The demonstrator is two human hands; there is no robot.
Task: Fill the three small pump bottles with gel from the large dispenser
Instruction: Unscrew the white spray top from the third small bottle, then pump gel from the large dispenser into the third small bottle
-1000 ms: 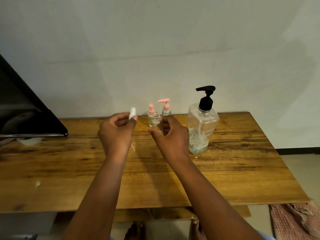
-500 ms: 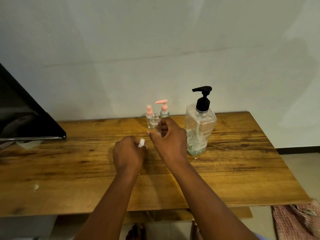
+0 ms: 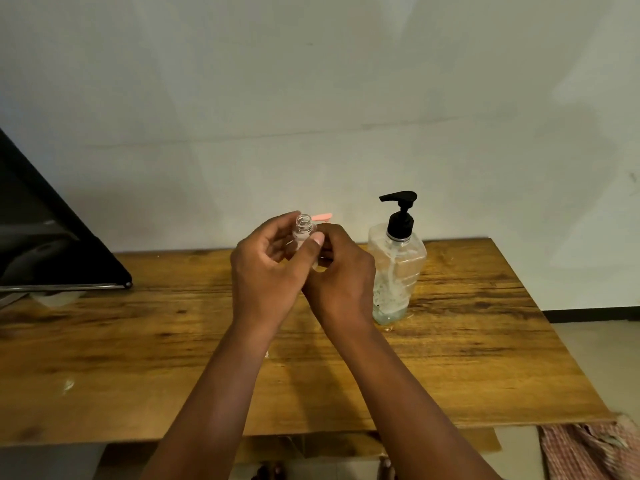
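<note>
No writing is showing on the clear large dispenser (image 3: 396, 271) with its black pump, which is standing upright on the wooden table (image 3: 485, 341) against a pale plain wall, just right of the hands. The left hand (image 3: 266, 271) and right hand (image 3: 341, 275) are both curling fingers around 1 small uncapped clear bottle (image 3: 304, 230), holding it above the table. A pink pump tip (image 3: 322, 216) is peeking out behind it, its bottle hidden, while a black slanted object (image 3: 52, 237) is lying cut off at the left edge.
</note>
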